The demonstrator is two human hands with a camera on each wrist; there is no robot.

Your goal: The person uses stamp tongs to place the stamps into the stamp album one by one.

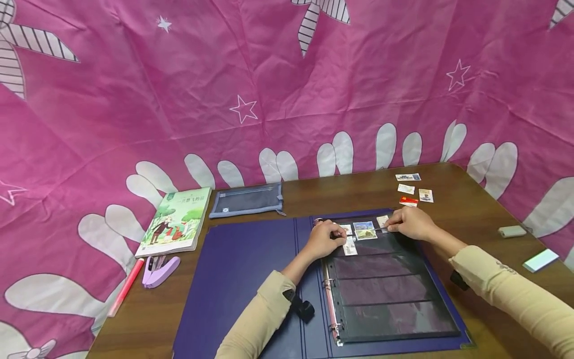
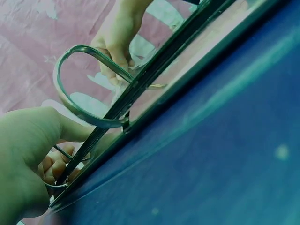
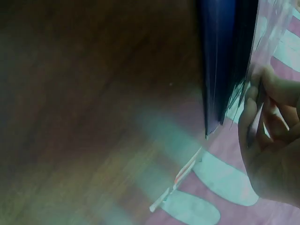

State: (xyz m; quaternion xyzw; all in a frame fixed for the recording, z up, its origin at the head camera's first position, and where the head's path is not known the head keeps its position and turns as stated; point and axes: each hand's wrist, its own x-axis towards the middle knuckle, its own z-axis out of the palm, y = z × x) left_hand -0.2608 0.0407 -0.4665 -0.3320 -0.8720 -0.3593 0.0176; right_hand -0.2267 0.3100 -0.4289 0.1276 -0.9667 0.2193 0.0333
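Note:
An open blue ring binder [image 1: 242, 279] lies on the table with a black stamp page [image 1: 385, 291] of clear pockets on its right side. My left hand [image 1: 324, 240] pinches the top pocket of the page near the rings. My right hand [image 1: 411, 223] holds thin tweezers [image 1: 380, 229] at that row's right part; in the right wrist view a flat grey piece of the tweezers [image 3: 256, 119] runs between the fingers. Between the hands sit a blue stamp [image 1: 363, 226] and a yellow-green stamp [image 1: 366, 235]. Pale stamps [image 1: 350, 247] lie close to each hand.
Several loose stamps [image 1: 406, 189] lie behind the binder at right. An eraser [image 1: 511, 231] and a white-green block [image 1: 540, 260] are near the right edge. A book [image 1: 175, 219], a zip pouch [image 1: 246, 200], a purple stapler-like tool [image 1: 160, 271] and a red pen [image 1: 127, 286] lie left.

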